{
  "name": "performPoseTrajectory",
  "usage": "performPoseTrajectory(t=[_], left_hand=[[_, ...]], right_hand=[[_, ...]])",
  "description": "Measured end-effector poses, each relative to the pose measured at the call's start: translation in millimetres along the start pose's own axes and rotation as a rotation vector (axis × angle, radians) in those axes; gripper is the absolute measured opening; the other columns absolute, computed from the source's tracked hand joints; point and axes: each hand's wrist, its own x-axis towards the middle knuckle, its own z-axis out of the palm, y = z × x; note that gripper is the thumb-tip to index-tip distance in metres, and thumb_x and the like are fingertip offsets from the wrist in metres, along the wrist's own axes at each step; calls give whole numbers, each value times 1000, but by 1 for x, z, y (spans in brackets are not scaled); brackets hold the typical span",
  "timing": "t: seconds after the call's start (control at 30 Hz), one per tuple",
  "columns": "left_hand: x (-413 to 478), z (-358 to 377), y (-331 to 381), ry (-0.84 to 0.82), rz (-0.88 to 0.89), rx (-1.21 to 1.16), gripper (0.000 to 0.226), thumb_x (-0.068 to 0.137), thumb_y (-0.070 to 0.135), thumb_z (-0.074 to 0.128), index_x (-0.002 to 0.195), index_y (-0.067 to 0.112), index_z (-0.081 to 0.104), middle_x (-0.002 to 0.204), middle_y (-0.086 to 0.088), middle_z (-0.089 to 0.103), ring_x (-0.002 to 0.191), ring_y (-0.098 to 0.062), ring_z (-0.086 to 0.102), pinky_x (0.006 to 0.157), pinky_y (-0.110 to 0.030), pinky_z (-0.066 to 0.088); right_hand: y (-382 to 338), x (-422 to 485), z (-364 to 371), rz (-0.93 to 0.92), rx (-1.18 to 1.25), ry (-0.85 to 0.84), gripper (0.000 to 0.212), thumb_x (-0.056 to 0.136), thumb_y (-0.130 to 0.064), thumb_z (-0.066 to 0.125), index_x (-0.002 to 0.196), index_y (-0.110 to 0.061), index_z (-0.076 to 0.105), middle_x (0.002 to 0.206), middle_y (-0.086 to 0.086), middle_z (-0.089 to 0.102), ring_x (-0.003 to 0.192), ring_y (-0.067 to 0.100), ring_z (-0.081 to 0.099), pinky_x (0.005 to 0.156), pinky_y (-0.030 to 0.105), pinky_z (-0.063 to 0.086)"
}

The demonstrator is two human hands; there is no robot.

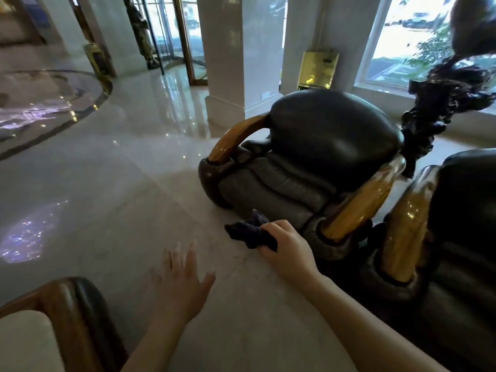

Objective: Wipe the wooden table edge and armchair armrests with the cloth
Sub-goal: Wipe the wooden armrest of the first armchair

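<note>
My right hand [285,244] is closed around a crumpled dark cloth [249,232], held in the air just left of the near wooden armrest [359,204] of a dark leather armchair [332,138]. That chair's far armrest [233,140] curves along its left side. My left hand [182,277] hangs with fingers spread above the floor, holding nothing. The wooden table edge [67,304], with a pale top, sits at the lower left.
A second dark armchair with a wooden armrest [408,229] stands at the right, close beside the first. Glossy marble floor [120,170] spreads to the left. White pillars [228,49], a brass bin [319,68], a dark plant [442,103] and a window lie behind.
</note>
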Motion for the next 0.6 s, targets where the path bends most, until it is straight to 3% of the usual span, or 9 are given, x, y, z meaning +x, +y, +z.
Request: performPoseTrajectory(t=[0.23,0.43,0.6], left_hand=[[18,18,114,-1,138,-3,80,90,69,30,154,32,0,164,-7,8,149,-29,7,113,-59,15],[23,47,225,-8,232,-27,80,90,69,30,154,33,0,164,-4,5,150,-26,2,114,-57,16],[24,75,304,-7,317,-41,80,87,71,29,154,35,5,164,-5,9,150,-25,1,115,-58,11]], right_hand=[[77,-19,-73,71,-69,79,32,85,-37,70,115,-40,60,117,-16,52,104,9,56,84,33,51],[167,-38,-144,168,-102,135,44,85,-41,70,127,-39,56,123,-16,51,108,12,57,87,33,53],[222,-57,-196,204,-140,173,43,85,-41,70,124,-39,54,125,-13,53,108,13,58,85,35,55]])
